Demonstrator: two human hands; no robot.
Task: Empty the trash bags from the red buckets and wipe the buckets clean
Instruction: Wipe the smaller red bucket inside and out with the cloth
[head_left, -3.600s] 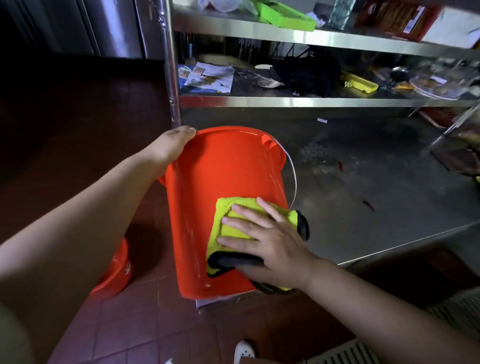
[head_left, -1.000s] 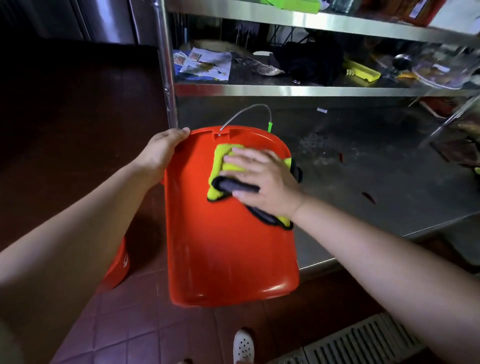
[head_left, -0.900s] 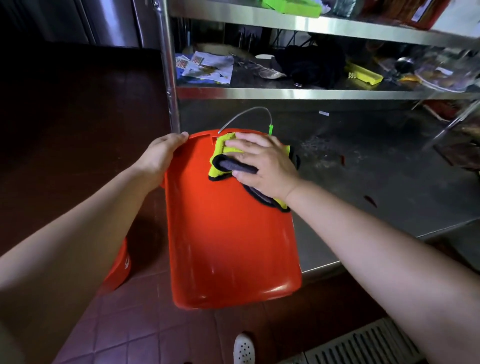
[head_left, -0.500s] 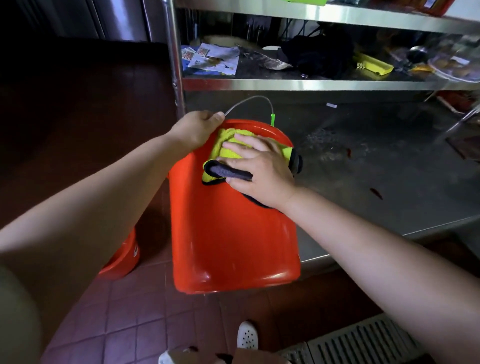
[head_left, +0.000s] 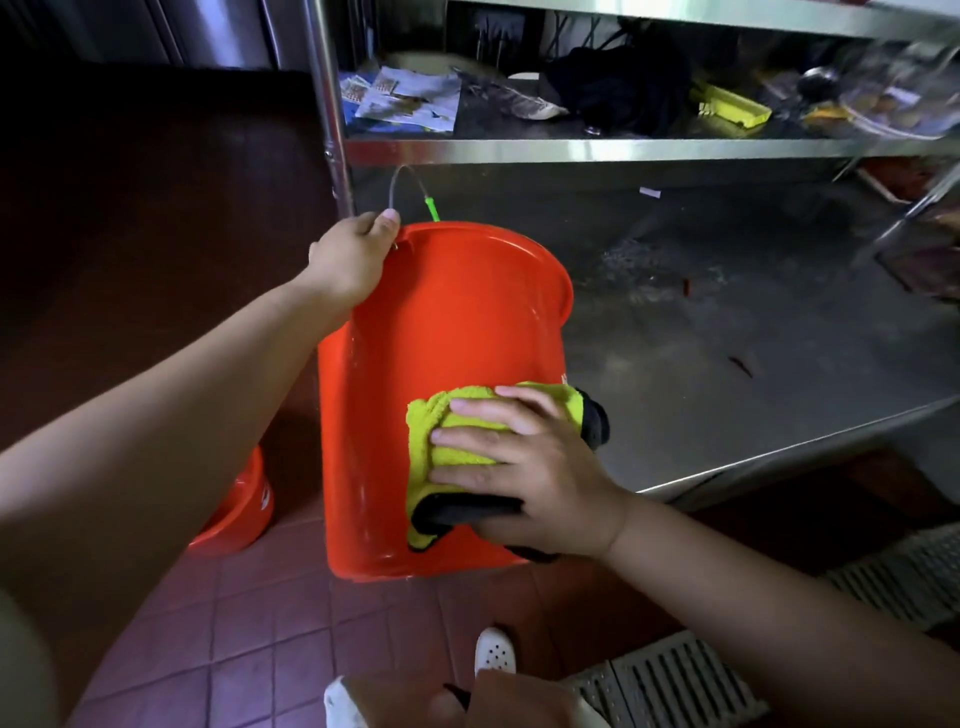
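Red-brown tiled floor (head_left: 249, 613) underfoot, a slatted drain grate (head_left: 675, 680) at lower right, and a white perforated shoe (head_left: 496, 650) poking in right below me. That's the near ground.

Coming up from there: my right hand (head_left: 524, 475) lies flat, fingers straight and spread, pressing a yellow cloth (head_left: 457, 431) with black edging against the side wall of the red bucket (head_left: 441, 322), down near its base end. The thumb is tucked under a black fold of the cloth, so I've got it trapped as well as pressed. The bucket is tipped over with its base toward me, apparently propped on the front edge of the low steel shelf (head_left: 727, 364), though the contact is hidden behind it.

Farther up, my left hand (head_left: 353, 257) curls over the rim at the far left and grips it, close to where the wire handle (head_left: 402, 179) with its green tip attaches. That's my anchor.

To wipe this well, I judge: keep the palm flat so the cloth meets the whole curve, stroke from base toward rim, and use the left hand to roll the bucket so a fresh strip comes under the cloth. Firm grip up top, or the pressure will skid the bucket off the shelf.

Off to the left on the floor, a second red bucket (head_left: 239, 509) peeks from behind my forearm. Beyond, the steel rack post (head_left: 327, 104) and an upper shelf (head_left: 571, 148) holding papers, a black bundle and yellow bits.
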